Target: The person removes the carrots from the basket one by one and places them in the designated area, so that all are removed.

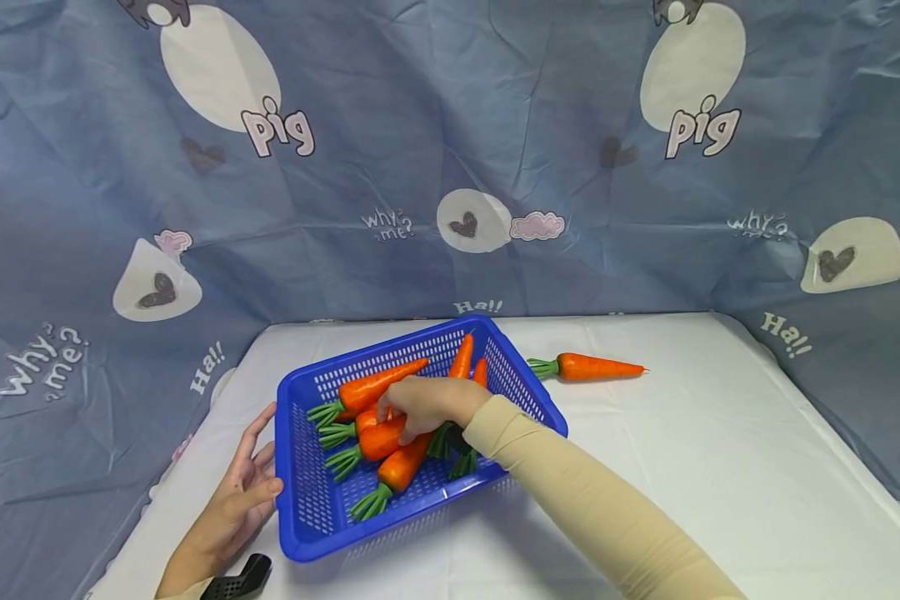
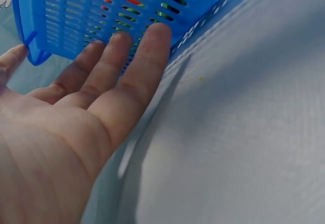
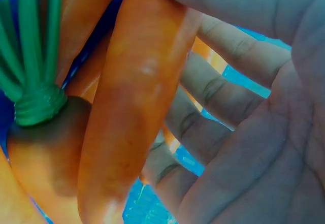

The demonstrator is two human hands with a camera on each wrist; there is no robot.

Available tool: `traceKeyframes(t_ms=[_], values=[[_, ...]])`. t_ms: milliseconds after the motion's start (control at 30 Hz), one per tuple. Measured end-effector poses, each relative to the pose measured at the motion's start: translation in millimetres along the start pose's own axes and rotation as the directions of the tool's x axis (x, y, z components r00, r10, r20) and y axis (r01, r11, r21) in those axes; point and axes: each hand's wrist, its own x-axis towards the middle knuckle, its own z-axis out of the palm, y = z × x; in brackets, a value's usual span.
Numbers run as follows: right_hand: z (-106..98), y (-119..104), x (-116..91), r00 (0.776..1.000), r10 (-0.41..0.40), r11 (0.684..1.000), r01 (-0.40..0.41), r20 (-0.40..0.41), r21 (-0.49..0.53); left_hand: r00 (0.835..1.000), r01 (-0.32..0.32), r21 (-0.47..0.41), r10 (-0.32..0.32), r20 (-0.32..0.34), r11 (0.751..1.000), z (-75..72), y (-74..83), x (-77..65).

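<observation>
A blue perforated plastic basket holds several orange carrots with green stem stubs. My right hand reaches in over its middle. Thumb and fingers lie on either side of a carrot, gripping it among the others; the palm shows in the right wrist view. Close by that carrot lies another with a green stem. At the basket's left end, my left hand has its thumb at the rim and its extended fingers along the slotted outer wall.
One carrot lies outside the basket, to its right on the white cloth. A blue-grey printed curtain hangs behind and at both sides of the table. A dark device sits at the left wrist.
</observation>
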Motion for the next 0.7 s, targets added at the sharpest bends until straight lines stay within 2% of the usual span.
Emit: traceKeyframes(t_ms=[267, 700], values=[[-3.4, 6.4, -6.9, 1.0, -0.009, 1.0, 0.009, -0.016, -0.006, 0.997, 0.055, 0.028, -0.053, -0.057, 0.998, 4.1, -1.2, 2.4], [-8.9, 17.1, -17.8, 0.999, -0.005, 0.997, 0.008, -0.048, 0.079, 0.997, 0.025, 0.02, -0.023, -0.08, 0.999, 3.9, -4.9, 4.8]])
